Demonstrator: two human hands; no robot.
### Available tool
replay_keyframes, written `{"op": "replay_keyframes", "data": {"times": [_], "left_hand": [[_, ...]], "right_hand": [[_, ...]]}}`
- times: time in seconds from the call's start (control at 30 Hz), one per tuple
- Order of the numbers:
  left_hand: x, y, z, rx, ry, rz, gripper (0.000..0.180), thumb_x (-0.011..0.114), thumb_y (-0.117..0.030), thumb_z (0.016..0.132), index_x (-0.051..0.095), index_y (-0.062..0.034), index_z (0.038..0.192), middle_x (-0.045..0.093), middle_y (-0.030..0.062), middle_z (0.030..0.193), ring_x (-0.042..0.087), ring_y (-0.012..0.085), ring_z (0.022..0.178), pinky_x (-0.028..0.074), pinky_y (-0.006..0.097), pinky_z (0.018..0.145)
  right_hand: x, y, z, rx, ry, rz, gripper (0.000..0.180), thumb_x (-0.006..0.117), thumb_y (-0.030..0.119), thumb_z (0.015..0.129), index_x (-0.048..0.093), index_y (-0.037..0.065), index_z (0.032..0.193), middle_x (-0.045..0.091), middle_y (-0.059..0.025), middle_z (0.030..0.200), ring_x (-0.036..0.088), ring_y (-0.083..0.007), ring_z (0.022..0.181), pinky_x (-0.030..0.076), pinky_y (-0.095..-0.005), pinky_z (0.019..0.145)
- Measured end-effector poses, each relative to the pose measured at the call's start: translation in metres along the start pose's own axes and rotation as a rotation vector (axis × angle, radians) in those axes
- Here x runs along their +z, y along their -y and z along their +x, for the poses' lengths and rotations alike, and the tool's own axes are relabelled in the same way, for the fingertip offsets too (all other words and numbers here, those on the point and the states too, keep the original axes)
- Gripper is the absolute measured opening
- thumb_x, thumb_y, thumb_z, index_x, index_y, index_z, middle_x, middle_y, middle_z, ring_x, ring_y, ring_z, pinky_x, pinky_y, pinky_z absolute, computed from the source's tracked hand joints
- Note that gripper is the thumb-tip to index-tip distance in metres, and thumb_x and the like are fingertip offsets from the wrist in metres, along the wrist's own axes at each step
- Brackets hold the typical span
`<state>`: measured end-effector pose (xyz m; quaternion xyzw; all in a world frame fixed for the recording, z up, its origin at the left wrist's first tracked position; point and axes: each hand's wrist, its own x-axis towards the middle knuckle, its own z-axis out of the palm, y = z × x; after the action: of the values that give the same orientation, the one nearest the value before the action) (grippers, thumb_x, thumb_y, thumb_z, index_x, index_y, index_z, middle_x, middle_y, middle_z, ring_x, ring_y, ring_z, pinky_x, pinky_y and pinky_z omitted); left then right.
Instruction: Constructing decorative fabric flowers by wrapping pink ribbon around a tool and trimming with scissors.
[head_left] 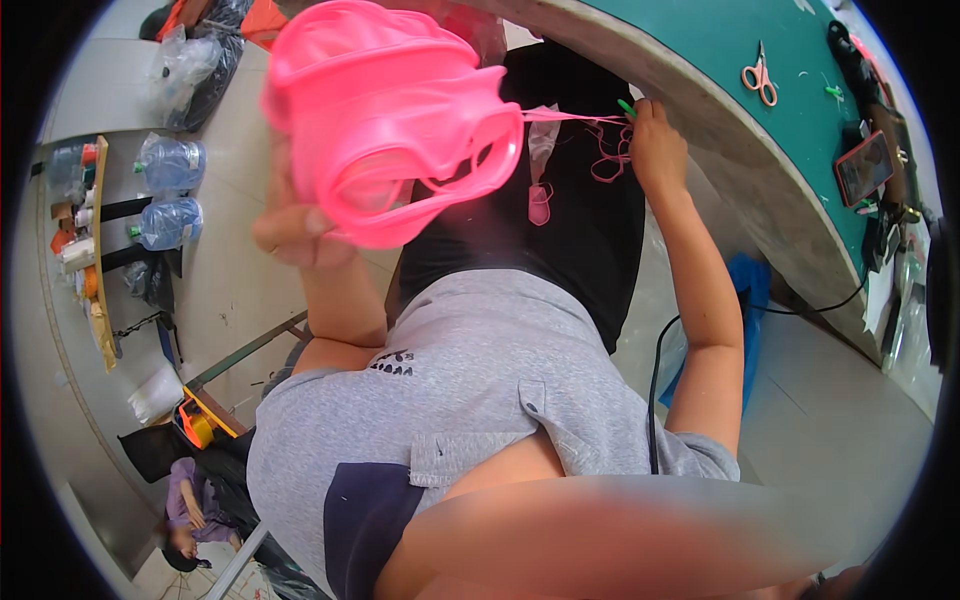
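Note:
A bright pink, soft rubbery piece (400, 130), mask-like with rounded openings, is raised at the upper left. My left hand (300, 225) is closed around its left side, with part of the fingers hidden behind it. Thin pink strips (570, 117) stretch from its right edge to my right hand (657, 150). That hand's fingers are pinched on a small green stick-like tool (627, 108), whose working end I cannot make out. More pink strip dangles below these fingers. On the black cloth over my lap (480, 225) lies a small pink loop-shaped scrap (540, 205).
A green-topped table (700, 40) curves along the right, holding pink-handled scissors (760, 80) and a phone (865, 168). A black cable (665, 370) runs beside my right arm. Large water bottles (170, 222) stand at the left. Another person (190, 500) is at the lower left.

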<state>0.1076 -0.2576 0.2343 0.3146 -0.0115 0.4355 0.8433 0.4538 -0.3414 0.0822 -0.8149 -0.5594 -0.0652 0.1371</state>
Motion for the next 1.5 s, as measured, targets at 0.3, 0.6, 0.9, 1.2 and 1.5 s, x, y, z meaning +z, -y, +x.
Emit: {"op": "replay_keyframes", "data": {"times": [0.3,0.6,0.9,1.2,1.5], "left_hand": [[0.015,-0.015,-0.003,0.053,0.163,0.049,0.099,0.054,0.002,0.053,0.011,0.0041,0.142,0.038,0.0319,0.130,0.050,0.0391,0.116,0.044,0.048,0.096],[0.016,-0.021,0.001,0.000,-0.083,0.158,0.089,0.052,0.001,0.057,0.018,0.0044,0.140,0.038,0.0279,0.132,0.044,0.0389,0.121,0.037,0.048,0.102],[0.017,0.060,0.027,-0.181,-0.218,0.305,0.083,0.054,0.011,0.062,0.025,-0.0013,0.139,0.039,0.0163,0.136,0.042,0.0314,0.125,0.036,0.043,0.104],[0.029,0.081,0.026,-0.147,-0.124,0.279,0.082,0.057,0.013,0.061,0.029,-0.0037,0.137,0.040,0.0142,0.134,0.039,0.0288,0.128,0.035,0.041,0.105],[0.018,0.061,0.022,-0.151,-0.172,0.306,0.082,0.056,0.014,0.061,0.030,-0.0030,0.137,0.040,0.0154,0.135,0.040,0.0295,0.127,0.035,0.041,0.105]], "right_hand": [[0.111,-0.100,0.011,0.264,0.013,-0.331,0.015,0.046,0.015,0.087,0.056,0.006,0.095,0.064,-0.0179,0.096,0.066,-0.0261,0.059,0.053,-0.0378,0.045],[0.126,-0.176,-0.042,0.314,0.065,-0.497,0.015,0.047,0.020,0.089,0.054,0.007,0.089,0.061,-0.0121,0.093,0.066,-0.0266,0.058,0.052,-0.0396,0.046],[-0.094,0.039,-0.005,-0.032,0.054,0.964,0.015,0.064,0.008,0.086,0.063,0.001,0.099,0.056,-0.0056,0.089,0.054,-0.0109,0.074,0.044,-0.0246,0.063],[-0.145,0.088,-0.013,-0.406,0.040,1.126,0.016,0.071,0.000,0.074,0.063,0.000,0.089,0.055,-0.0069,0.089,0.052,-0.0119,0.072,0.041,-0.0224,0.057],[-0.115,0.056,-0.014,-0.340,-0.032,0.853,0.012,0.061,-0.002,0.082,0.052,0.001,0.089,0.053,-0.0108,0.082,0.053,-0.0210,0.069,0.045,-0.0282,0.065]]}}
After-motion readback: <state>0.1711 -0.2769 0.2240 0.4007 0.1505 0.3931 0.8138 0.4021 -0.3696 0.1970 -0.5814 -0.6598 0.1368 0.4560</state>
